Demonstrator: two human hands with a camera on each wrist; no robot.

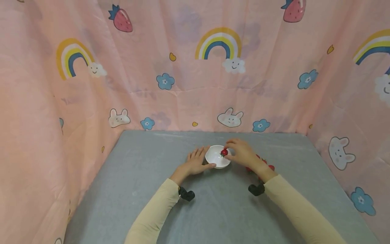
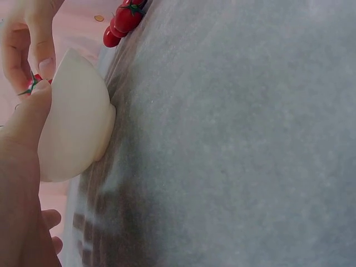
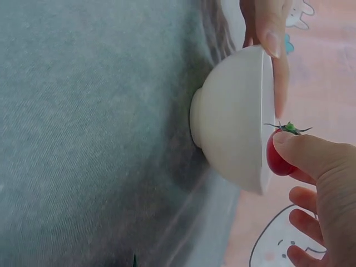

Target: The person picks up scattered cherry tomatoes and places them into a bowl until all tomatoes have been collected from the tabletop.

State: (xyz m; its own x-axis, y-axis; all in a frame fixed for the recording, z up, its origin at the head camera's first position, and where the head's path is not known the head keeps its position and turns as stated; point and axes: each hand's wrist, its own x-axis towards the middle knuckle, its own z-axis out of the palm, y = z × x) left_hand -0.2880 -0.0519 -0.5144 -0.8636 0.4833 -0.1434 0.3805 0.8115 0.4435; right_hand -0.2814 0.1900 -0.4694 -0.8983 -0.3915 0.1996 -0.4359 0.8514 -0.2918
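Note:
A small white bowl [image 1: 209, 161] stands upright on the grey tabletop between both hands. My left hand [image 1: 195, 165] rests against its left side with fingers spread and mostly straight, the thumb lying over the near rim. From the right, my right hand [image 1: 244, 155] pinches a red cherry tomato [image 3: 280, 158] with a green stem between thumb and fingertip. This tomato is at the bowl's rim, over the opening in the head view. Several more cherry tomatoes [image 2: 128, 20] lie to the right of the bowl, partly hidden by the right hand and wrist in the head view.
The grey cloth-covered table [image 1: 122, 189] extends around the bowl. A pink patterned curtain [image 1: 189, 101] hangs along the back and sides. Black wrist mounts [image 1: 256, 189] stick out from both wrists, low above the table.

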